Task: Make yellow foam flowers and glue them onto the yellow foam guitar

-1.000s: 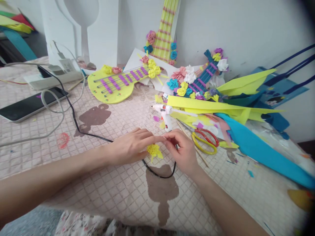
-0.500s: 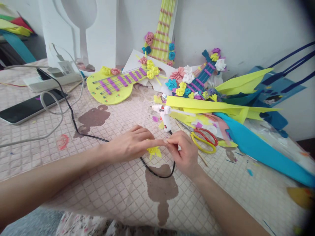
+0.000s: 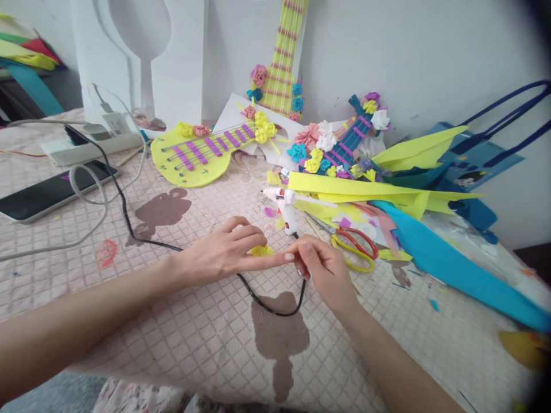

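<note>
"How are the left hand point(image 3: 228, 249) and right hand point(image 3: 326, 267) set?"

"The left is palm down, index finger stretched out, its tip meeting the right's curled fingers. Whether either pinches something, I can't tell."

"Where's the flower point(image 3: 261, 250)?"

"Just beyond the left index finger. It's yellow, and that hand partly hides it."

"And around them?"

"A black cord point(image 3: 275, 313) loops on the near side of both hands. The glue gun point(image 3: 284, 209) is beyond them, the scissors point(image 3: 357, 245) near the right hand."
</note>
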Action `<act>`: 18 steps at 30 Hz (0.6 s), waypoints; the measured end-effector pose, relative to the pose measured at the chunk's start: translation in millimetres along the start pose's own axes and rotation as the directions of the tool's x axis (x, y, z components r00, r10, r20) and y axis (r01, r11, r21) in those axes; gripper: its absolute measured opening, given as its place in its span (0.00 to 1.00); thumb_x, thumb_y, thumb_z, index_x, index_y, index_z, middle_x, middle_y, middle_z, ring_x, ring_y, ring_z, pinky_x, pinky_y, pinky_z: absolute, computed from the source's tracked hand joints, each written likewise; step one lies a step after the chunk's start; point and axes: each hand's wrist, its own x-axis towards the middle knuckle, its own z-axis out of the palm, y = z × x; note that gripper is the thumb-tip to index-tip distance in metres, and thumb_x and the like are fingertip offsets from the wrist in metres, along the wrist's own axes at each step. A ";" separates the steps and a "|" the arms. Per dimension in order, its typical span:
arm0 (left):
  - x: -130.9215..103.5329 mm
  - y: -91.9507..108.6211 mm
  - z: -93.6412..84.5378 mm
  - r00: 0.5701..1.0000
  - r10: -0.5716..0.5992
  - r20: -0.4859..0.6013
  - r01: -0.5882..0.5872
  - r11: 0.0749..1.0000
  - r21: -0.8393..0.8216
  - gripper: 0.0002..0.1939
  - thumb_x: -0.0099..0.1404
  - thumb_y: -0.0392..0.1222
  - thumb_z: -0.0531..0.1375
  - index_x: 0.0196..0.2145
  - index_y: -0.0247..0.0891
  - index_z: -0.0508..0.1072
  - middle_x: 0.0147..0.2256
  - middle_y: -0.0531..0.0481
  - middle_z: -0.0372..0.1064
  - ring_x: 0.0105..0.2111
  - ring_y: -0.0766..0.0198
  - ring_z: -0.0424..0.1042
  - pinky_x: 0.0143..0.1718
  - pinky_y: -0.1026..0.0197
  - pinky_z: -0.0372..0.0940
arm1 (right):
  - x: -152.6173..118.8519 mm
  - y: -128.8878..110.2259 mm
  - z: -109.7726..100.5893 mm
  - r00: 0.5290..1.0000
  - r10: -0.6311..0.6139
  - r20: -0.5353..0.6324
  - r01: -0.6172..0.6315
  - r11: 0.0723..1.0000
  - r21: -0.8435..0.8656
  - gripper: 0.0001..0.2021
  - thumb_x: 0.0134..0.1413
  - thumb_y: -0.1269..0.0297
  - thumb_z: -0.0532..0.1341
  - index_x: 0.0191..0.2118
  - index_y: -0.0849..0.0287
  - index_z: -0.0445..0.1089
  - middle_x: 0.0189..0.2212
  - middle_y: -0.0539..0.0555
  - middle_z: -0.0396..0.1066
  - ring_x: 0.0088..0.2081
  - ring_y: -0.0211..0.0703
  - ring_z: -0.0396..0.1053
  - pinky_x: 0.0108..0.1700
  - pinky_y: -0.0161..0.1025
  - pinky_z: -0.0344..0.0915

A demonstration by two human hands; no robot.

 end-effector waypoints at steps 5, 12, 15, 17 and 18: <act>2.6 1.7 0.2 1.000 0.016 -0.005 -0.016 1.000 0.018 0.29 0.68 0.27 0.47 0.61 0.52 0.51 0.43 0.47 0.67 0.48 0.60 0.64 0.51 0.50 0.57 | -1.5 -2.3 -2.7 0.998 -0.004 0.057 0.010 0.993 -0.116 0.13 0.60 0.59 0.54 0.26 0.57 0.63 0.20 0.45 0.55 0.22 0.34 0.53 0.24 0.34 0.53; 2.5 0.8 0.7 0.998 0.027 -0.057 -0.028 1.000 -0.008 0.29 0.67 0.26 0.48 0.61 0.52 0.53 0.43 0.48 0.68 0.47 0.60 0.66 0.51 0.49 0.58 | -0.3 6.1 -4.3 1.000 0.023 -0.021 -0.024 0.998 -0.062 0.15 0.62 0.58 0.52 0.25 0.57 0.58 0.19 0.45 0.53 0.22 0.34 0.51 0.24 0.34 0.50; 1.8 0.6 2.0 0.997 0.029 -0.068 -0.029 1.000 -0.001 0.30 0.67 0.26 0.50 0.61 0.52 0.53 0.43 0.47 0.68 0.47 0.59 0.66 0.51 0.48 0.59 | 1.0 7.3 -6.7 0.996 0.049 -0.075 -0.048 0.999 0.005 0.19 0.62 0.55 0.51 0.21 0.57 0.57 0.17 0.45 0.52 0.21 0.33 0.51 0.24 0.34 0.50; 1.9 0.7 2.2 0.997 0.026 -0.073 -0.027 1.000 -0.011 0.29 0.67 0.27 0.50 0.61 0.52 0.53 0.43 0.48 0.68 0.47 0.59 0.66 0.51 0.48 0.59 | 1.4 7.2 -8.9 0.995 0.070 -0.071 -0.068 0.997 0.032 0.21 0.61 0.54 0.52 0.19 0.58 0.57 0.16 0.45 0.53 0.20 0.33 0.52 0.23 0.34 0.50; 1.9 0.8 2.2 0.997 0.024 -0.074 -0.026 1.000 -0.018 0.29 0.67 0.27 0.50 0.61 0.53 0.53 0.42 0.48 0.68 0.47 0.60 0.66 0.50 0.49 0.59 | 1.4 6.9 -10.0 0.994 0.092 -0.052 -0.090 0.995 0.043 0.21 0.61 0.53 0.52 0.20 0.58 0.59 0.17 0.46 0.55 0.20 0.33 0.53 0.22 0.34 0.51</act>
